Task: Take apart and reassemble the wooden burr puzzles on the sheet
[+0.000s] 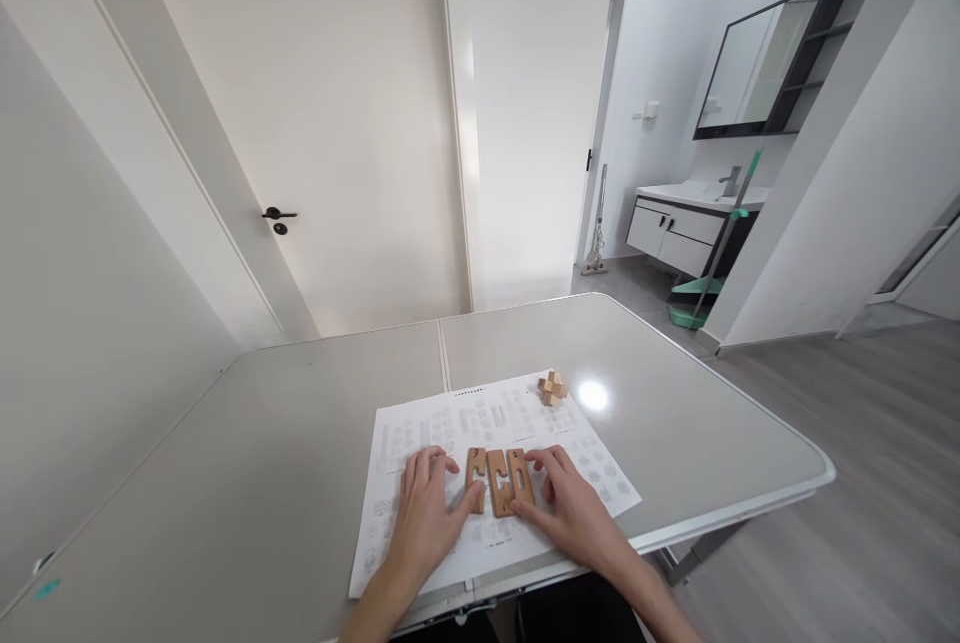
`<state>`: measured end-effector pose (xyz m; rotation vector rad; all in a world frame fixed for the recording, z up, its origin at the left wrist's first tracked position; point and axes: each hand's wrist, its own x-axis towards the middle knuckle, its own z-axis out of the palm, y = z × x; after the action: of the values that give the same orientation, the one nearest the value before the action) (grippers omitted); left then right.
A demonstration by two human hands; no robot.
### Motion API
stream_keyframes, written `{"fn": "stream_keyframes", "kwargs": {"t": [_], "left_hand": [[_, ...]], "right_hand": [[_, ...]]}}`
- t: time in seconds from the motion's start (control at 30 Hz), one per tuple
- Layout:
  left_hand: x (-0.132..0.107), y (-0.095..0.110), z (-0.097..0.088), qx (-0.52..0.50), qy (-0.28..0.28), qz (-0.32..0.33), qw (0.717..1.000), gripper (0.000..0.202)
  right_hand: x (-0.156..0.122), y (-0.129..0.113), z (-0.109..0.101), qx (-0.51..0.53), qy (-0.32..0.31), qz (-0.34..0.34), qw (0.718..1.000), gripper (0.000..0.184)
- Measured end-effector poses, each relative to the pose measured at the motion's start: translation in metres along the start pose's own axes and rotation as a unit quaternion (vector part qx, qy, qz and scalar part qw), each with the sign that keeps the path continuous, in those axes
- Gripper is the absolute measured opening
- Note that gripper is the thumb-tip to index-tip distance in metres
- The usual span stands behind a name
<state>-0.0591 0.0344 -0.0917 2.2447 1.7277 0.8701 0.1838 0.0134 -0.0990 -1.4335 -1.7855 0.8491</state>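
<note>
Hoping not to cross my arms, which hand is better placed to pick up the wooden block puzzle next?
Probably your right hand: the block puzzle sits near the far right corner of the paper, roughly ahead of that hand. Your left hand is farther off, across the flat wooden pieces.

Left hand [427, 503] between 6 and 7 o'clock, back up, fingers loosely bent, thumb [466, 505] spread wide toward 1 o'clock. Left forearm [379, 605] rises from 7 o'clock edge. Right hand [571, 511] near 5 o'clock, back up, fingers bent toward 10–11 o'clock, thumb and forefinger well parted. Right forearm [652, 588] enters from 5 o'clock. Both arms bare, wrists low, hands apart.
</note>
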Motion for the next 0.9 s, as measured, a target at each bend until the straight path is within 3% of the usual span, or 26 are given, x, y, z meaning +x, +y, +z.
{"fn": "stream_keyframes", "kwargs": {"t": [0.2, 0.27, 0.4, 0.53, 0.63, 0.77, 0.9], "left_hand": [[0.003, 0.0, 0.0, 0.021, -0.012, 0.004, 1.0, 0.024], [0.004, 0.002, 0.001, 0.036, -0.009, 0.011, 0.999, 0.022], [0.007, -0.001, -0.002, 0.051, -0.013, 0.034, 0.998, 0.023], [0.009, -0.007, -0.012, 0.022, -0.003, 0.045, 0.999, 0.029], [0.006, -0.005, -0.018, -0.035, -0.005, 0.009, 0.999, 0.03], [-0.005, 0.012, -0.023, -0.173, -0.09, -0.074, 0.978, 0.044], [-0.01, 0.031, -0.025, -0.282, -0.166, -0.1, 0.94, 0.045]], "right_hand": [[0.008, -0.005, 0.019, -0.082, 0.038, 0.057, 0.994, 0.043], [0.01, -0.005, 0.025, -0.115, 0.061, 0.07, 0.989, 0.036], [0.015, -0.002, 0.03, -0.167, 0.071, 0.062, 0.981, 0.014], [0.019, 0.001, 0.029, -0.205, 0.059, 0.05, 0.976, 0.008], [0.022, 0.002, 0.029, -0.219, 0.053, 0.042, 0.973, 0.009], [0.021, 0.005, 0.026, -0.209, 0.057, 0.037, 0.976, 0.018], [0.012, 0.0, 0.02, -0.096, 0.058, 0.015, 0.994, 0.022]]}}
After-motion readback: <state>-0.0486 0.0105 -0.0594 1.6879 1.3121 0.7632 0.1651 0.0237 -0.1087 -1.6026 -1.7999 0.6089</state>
